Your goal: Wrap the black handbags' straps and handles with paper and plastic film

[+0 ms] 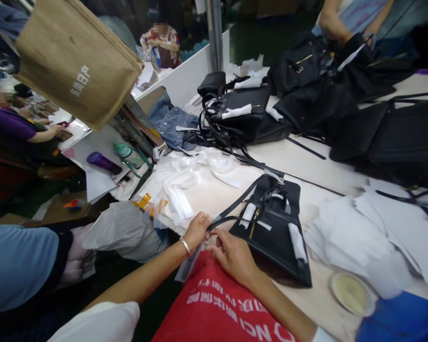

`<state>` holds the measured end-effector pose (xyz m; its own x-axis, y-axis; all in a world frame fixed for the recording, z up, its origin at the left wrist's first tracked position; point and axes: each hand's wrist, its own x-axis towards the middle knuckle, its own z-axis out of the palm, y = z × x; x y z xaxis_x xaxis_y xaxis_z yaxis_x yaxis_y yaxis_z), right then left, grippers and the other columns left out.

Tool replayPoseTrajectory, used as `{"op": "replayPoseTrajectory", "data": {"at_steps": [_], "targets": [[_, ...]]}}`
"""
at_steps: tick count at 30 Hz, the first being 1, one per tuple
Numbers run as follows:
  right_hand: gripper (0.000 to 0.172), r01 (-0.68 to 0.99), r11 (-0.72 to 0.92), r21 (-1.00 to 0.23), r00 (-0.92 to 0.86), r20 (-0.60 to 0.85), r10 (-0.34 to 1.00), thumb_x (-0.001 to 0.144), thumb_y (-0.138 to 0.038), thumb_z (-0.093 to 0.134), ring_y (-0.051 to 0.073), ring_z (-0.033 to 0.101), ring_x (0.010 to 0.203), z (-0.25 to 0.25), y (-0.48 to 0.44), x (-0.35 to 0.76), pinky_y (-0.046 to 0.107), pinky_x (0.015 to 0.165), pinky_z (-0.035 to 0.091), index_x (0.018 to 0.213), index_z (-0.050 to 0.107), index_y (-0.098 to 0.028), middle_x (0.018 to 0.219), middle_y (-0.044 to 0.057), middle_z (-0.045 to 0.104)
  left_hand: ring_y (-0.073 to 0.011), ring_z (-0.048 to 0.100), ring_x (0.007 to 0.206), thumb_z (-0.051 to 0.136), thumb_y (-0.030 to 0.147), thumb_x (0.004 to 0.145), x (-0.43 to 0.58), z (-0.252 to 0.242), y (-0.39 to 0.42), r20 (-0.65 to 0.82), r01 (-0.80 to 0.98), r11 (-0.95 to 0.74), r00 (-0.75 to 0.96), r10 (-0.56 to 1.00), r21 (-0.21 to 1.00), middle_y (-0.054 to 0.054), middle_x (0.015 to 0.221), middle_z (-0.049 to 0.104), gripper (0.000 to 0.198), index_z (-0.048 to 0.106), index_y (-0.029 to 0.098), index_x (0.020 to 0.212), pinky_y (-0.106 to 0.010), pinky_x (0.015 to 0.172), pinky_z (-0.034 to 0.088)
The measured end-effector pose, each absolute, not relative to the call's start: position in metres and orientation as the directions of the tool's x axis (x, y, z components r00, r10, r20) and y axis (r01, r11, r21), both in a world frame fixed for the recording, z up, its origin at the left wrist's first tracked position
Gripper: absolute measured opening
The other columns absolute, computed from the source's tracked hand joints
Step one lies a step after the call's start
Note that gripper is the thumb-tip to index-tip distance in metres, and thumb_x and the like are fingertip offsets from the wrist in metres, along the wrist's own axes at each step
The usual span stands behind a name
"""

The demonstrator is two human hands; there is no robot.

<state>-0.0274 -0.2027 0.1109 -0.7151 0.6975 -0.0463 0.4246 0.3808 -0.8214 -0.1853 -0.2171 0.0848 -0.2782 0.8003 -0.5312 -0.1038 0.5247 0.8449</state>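
A black handbag (276, 242) with white wrapping on its handles and a gold zip lies on the table in front of me. Its strap (235, 203) runs left to my hands. My left hand (199, 230), with a silver bracelet at the wrist, is closed round the strap end and a strip of clear plastic (187, 268) that hangs down. Close beside it, my right hand (235, 254) has its fingers bent, thumb and fingertips near the strap end; whether it grips anything is hard to make out.
More black bags (248, 102) are piled at the back and right. White sheets (356, 232), a round dish (353, 293) and white strips (180, 185) lie on the table. A brown bag (78, 61) hangs at upper left. Other people are around.
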Motion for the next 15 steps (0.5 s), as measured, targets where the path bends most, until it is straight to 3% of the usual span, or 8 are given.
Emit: {"op": "replayPoseTrajectory", "data": {"at_steps": [6,11,15], "targets": [[0.023,0.521,0.282,-0.806,-0.578,-0.090,0.811,0.087,-0.039,0.053,0.016,0.059,0.062,0.100,-0.221,-0.055,0.023,0.058,0.037,0.101,0.052,-0.021,0.074,0.000,0.064,-0.0076,0.042,0.034,0.060,0.039,0.072,-0.187,0.079,-0.221,-0.629,-0.250,0.578,-0.337,0.700,0.777,0.007,0.046,0.047,0.026,0.046,0.018,0.069,-0.017,0.033,0.022],[0.031,0.550,0.174,-0.817,-0.463,-0.125,0.877,0.086,-0.037,0.054,0.017,0.062,0.066,0.097,-0.234,-0.069,0.023,0.059,0.041,0.113,0.047,-0.022,0.078,-0.001,0.064,-0.0090,0.046,0.039,0.061,0.028,0.070,-0.200,0.082,-0.226,-0.670,-0.450,0.567,-0.100,0.736,0.690,0.002,0.048,0.051,0.018,0.053,0.014,0.062,-0.019,0.035,0.027],[0.045,0.554,0.186,-0.811,-0.446,-0.101,0.889,0.086,-0.032,0.054,0.017,0.062,0.069,0.101,-0.235,-0.076,0.024,0.061,0.043,0.127,0.040,-0.024,0.084,0.001,0.065,-0.0127,0.054,0.048,0.060,0.021,0.070,-0.209,0.085,-0.227,-0.703,-0.561,0.571,-0.028,0.711,0.599,-0.005,0.058,0.060,0.011,0.059,0.010,0.067,-0.022,0.041,0.037]]}}
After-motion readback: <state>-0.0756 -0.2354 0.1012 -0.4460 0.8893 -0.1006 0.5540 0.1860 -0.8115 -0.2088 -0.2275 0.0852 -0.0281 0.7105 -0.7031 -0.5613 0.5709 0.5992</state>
